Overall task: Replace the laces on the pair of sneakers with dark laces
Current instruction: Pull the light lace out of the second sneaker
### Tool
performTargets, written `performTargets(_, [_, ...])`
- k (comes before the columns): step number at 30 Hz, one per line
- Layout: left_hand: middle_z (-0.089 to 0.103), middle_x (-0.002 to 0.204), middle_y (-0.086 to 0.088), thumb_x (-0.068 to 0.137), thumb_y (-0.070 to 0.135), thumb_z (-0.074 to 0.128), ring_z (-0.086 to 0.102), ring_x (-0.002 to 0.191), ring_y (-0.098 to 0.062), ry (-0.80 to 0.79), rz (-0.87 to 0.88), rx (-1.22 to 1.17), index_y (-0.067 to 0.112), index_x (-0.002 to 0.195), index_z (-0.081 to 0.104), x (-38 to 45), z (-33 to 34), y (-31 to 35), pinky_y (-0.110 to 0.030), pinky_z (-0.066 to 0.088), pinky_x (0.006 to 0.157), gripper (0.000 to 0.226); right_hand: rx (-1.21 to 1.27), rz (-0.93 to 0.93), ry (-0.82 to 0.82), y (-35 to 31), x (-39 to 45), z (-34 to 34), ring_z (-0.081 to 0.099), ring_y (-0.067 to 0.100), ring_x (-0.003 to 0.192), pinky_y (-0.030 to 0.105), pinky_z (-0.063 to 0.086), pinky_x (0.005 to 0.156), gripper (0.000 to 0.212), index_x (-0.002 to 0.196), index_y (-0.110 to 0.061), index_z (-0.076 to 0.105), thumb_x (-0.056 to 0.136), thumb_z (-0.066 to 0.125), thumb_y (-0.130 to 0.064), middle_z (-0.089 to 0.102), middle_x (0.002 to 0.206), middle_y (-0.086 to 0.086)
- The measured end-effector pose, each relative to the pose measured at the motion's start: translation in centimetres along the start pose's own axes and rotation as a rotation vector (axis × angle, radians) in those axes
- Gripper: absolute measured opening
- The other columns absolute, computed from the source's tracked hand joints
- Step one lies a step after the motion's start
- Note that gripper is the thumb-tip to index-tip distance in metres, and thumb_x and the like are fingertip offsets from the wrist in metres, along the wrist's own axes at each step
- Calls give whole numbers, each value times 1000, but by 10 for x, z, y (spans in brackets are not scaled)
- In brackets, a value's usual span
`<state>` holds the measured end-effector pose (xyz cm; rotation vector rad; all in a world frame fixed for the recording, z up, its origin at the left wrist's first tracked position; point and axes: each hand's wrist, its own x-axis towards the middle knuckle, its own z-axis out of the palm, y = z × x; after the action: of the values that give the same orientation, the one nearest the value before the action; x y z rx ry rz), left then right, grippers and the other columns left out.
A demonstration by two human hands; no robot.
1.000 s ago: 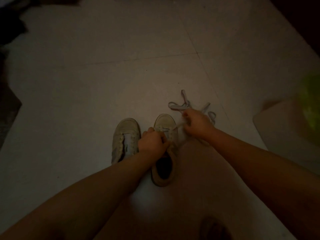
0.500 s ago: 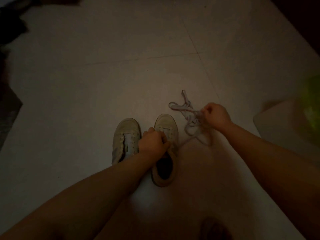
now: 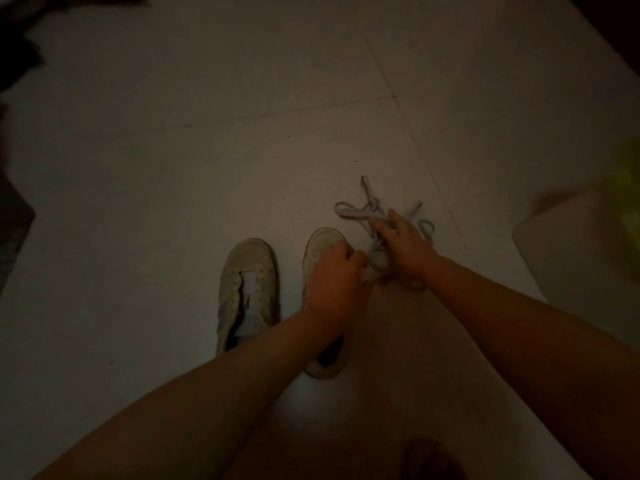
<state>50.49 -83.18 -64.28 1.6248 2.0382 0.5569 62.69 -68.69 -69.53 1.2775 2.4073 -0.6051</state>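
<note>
Left hand (image 3: 332, 275) curled over right sneaker (image 3: 323, 244), likely pinning it against the pull. Right hand (image 3: 401, 244) closed on pale lace (image 3: 356, 212), drawing it clear onto floor (image 3: 207, 133). Left sneaker (image 3: 247, 271) alongside, laceless. Dark laces nowhere visible.

The floor (image 3: 173, 168) is viewed steeply downward from head height, forward past the forearms, at arm's reach.

Left hand (image 3: 332, 275) curled, right hand (image 3: 403, 245) gripping
</note>
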Motion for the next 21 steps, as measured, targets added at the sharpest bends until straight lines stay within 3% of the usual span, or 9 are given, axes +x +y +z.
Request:
performTargets(2, [48,120,-9,88,19,58,48,107,-23,-65,-32,-106,8,119,56,1,3,6,-20,32,81,33,-53,11,-84,-3,5,1,4,35,144,56,26,110,114,150,-35,3,68,82,-30,-10,158,5])
performTargets(4, [45,127,-10,89,15,56,47,113,-23,-104,-90,-190,7,127,49,2,7,10,-20,31,86,39,-99,1,-107,1,8,0,11,35,141,54,30,108,116,150,-31,8,63,85,-38,1,157,6])
performTargets(7, [44,132,-13,86,10,59,44,120,-26,-144,-197,-297,6,133,42,5,14,11,-24,31,89,50,-12,-151,32,12,-2,11,41,39,123,47,41,99,84,140,-18,41,68,79,-37,39,138,17])
performTargets(10, [38,139,-12,83,16,66,37,128,-26,-177,-195,-340,8,142,31,9,23,10,-23,29,92,69,170,-212,206,18,-34,38,58,41,89,44,46,83,39,103,1,65,73,59,-22,58,94,24])
performTargets(14, [16,153,-14,77,28,75,19,141,-27,-288,-55,-325,30,147,2,18,35,9,-33,27,108,101,414,-205,87,10,-61,36,56,25,104,19,39,85,36,110,0,64,76,60,-11,62,110,16])
performTargets(16, [12,154,-14,70,36,79,10,144,-29,-283,-4,-303,43,135,-8,21,37,11,-43,21,113,109,521,-166,84,6,-63,16,62,22,97,25,47,84,25,102,-5,67,77,64,-7,66,104,10])
performTargets(17, [15,154,-14,66,38,80,10,144,-30,-253,2,-317,41,136,-8,23,36,12,-47,19,115,113,576,-114,83,5,-66,5,64,18,85,29,50,76,17,93,-13,67,79,64,-5,67,91,6])
performTargets(19, [24,152,-10,64,37,83,15,143,-28,-209,15,-359,26,147,2,32,37,18,-44,12,117,116,760,-22,145,3,-78,-16,57,4,64,24,48,62,24,80,-25,60,82,62,-1,61,74,-3])
performTargets(21, [38,146,-4,66,44,79,29,137,-21,-201,78,-368,20,145,28,44,36,27,-38,8,118,97,1043,94,262,0,-88,-31,60,3,68,23,51,68,20,86,-22,62,88,57,-2,65,81,2])
